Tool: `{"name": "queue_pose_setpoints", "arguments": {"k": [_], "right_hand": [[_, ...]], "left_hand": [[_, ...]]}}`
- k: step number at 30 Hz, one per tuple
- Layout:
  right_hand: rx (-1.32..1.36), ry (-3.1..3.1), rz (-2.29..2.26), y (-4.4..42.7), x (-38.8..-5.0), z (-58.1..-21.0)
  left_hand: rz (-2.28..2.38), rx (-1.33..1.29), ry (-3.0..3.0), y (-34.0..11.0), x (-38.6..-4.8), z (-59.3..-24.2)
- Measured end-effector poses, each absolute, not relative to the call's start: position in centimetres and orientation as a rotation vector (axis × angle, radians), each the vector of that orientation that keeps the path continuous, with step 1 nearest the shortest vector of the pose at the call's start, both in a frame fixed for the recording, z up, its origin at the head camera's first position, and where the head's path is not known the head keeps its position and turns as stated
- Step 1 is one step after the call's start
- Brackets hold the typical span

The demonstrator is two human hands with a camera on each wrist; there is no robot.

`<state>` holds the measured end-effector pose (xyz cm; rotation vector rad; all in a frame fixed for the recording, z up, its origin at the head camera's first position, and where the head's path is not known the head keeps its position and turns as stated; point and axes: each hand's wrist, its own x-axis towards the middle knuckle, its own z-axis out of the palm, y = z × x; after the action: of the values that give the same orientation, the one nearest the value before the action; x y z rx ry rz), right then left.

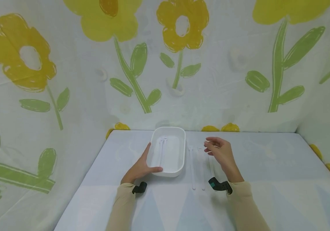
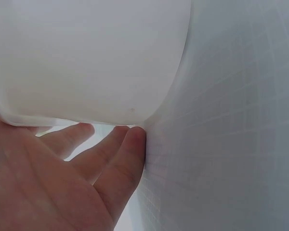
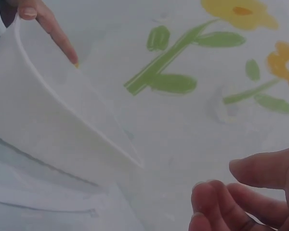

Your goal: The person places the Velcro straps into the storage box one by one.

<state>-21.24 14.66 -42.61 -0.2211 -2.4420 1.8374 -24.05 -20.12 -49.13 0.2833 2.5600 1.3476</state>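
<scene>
A white rectangular tray (image 1: pixel 181 150) stands on the table, with two thin white sticks (image 1: pixel 161 152) lying lengthwise inside. My left hand (image 1: pixel 142 166) holds its near left corner, thumb over the rim and fingers along the outer side; in the left wrist view the fingers (image 2: pixel 120 168) touch the tray wall (image 2: pixel 96 72). Right of the tray, several similar white sticks (image 1: pixel 193 173) lie side by side. Above their far ends is my right hand (image 1: pixel 221 154), its fingers loosely bent. In the right wrist view a gap shows between thumb and fingers (image 3: pixel 212 202), with nothing visible between them.
The pale table (image 1: pixel 269 160) reaches out on both sides of the tray and sticks. Behind it and at the sides hangs a white cloth (image 1: pixel 217 96) printed with yellow flowers and green leaves. A dark wrist camera (image 1: pixel 220 185) sits close above the rightmost stick.
</scene>
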Motion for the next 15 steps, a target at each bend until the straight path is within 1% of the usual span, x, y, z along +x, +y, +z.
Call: {"name": "queue_pose_setpoints", "arguments": {"k": [15], "right_hand": [[-0.321, -2.489, 1.766, 15.9, -21.2, -43.2]], "left_hand": [[1.348, 0.282, 2.567, -20.3, -23.9, -49.2]]}}
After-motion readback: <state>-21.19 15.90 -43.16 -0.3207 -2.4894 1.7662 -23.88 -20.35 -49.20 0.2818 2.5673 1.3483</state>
